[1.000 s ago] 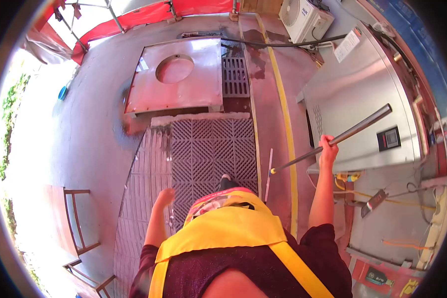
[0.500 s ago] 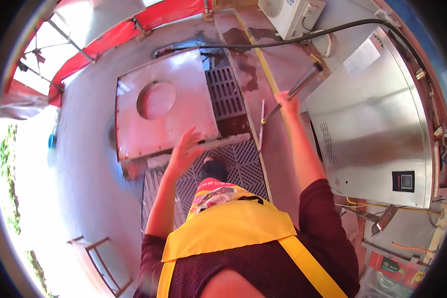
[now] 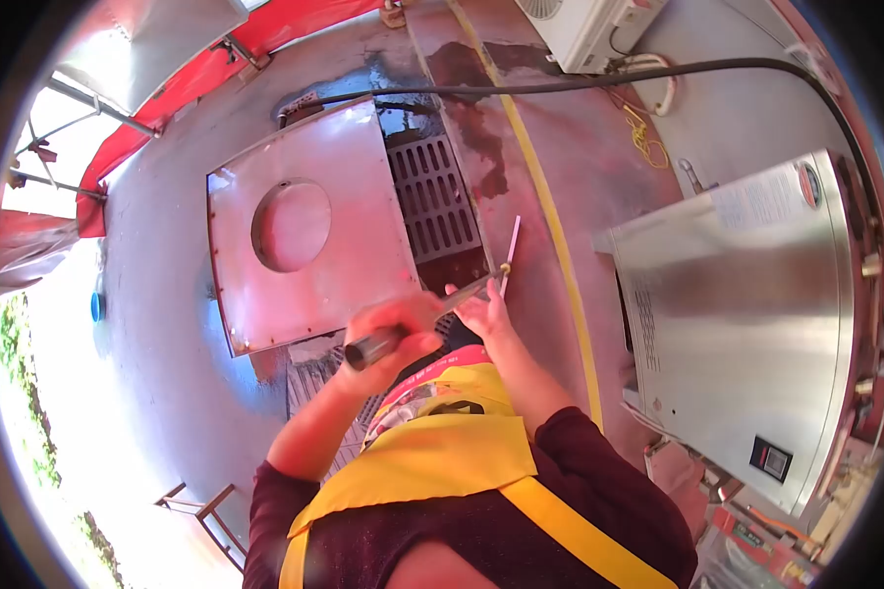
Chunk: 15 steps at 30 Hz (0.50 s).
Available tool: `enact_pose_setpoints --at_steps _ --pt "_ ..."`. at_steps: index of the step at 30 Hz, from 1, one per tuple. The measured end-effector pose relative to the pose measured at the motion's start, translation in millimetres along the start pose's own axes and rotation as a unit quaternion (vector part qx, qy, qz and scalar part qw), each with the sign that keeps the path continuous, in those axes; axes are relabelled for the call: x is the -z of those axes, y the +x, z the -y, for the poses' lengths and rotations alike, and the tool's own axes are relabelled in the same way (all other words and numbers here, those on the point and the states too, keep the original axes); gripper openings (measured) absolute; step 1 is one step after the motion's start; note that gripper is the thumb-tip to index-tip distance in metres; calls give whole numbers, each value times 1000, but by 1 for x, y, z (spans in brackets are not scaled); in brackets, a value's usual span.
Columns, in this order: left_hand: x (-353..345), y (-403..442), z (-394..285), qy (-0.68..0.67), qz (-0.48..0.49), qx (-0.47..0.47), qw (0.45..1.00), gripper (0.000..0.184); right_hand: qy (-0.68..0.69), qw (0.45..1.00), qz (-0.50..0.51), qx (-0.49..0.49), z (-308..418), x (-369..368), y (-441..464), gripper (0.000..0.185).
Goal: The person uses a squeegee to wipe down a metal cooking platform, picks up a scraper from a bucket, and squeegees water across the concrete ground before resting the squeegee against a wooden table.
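A long-handled floor squeegee (image 3: 459,294) slants in front of me, its thick handle end toward my face. My left hand (image 3: 398,329) is wrapped round the handle near that end. Under the lower pole is my right hand (image 3: 483,309), palm up and fingers apart; I cannot tell whether it touches the pole. The squeegee's narrow pale crossbar (image 3: 514,236), with a yellow joint, is over the floor beyond my right hand. Just past my left hand stands a low metal box (image 3: 363,206) with a round hole in its top.
A slotted drain grate (image 3: 432,187) lies beside the box. A large steel appliance (image 3: 737,304) stands at the right, with a black hose (image 3: 580,81) running across behind. Wet patches and a yellow line (image 3: 545,196) mark the floor. An air-conditioner unit (image 3: 594,29) sits at the back.
The squeegee has passed from my right hand to my left, and its handle end has swung to the left. My right hand has come inward and opened beneath the pole.
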<state>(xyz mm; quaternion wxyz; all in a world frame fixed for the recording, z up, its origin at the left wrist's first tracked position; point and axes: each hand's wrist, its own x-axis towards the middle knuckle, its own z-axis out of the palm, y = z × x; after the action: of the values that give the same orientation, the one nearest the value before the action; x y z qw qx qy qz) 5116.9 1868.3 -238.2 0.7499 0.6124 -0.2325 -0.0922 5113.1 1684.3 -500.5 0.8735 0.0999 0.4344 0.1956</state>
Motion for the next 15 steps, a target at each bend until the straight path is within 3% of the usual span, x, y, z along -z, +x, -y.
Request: enact_pose_setpoints --at_steps 1,3,4,7,9,11,13,15 --pt "8 4 0 -10 -29 6 1000 17 17 997 70 16 -5 -19 16 43" --pt "25 15 -4 -60 -128 -40 989 22 23 998 55 16 4 -26 69 19" --pt "34 22 -10 -54 -120 -56 990 22 -7 999 -2 41 -12 -68 52 14" --pt "43 48 -22 -35 -129 -78 988 23 -119 990 -3 70 -8 -148 39 24" --pt "27 79 -21 -14 -146 -71 987 21 -107 987 -49 106 14 -167 48 29" --pt "41 105 21 7 -149 -62 987 16 -164 968 -121 144 42 -187 89 25" --pt "58 118 62 48 -147 -32 987 14 -215 963 -89 133 53 -195 114 21" --pt "70 137 83 93 -156 14 983 14 -232 955 -127 132 63 -203 158 16"
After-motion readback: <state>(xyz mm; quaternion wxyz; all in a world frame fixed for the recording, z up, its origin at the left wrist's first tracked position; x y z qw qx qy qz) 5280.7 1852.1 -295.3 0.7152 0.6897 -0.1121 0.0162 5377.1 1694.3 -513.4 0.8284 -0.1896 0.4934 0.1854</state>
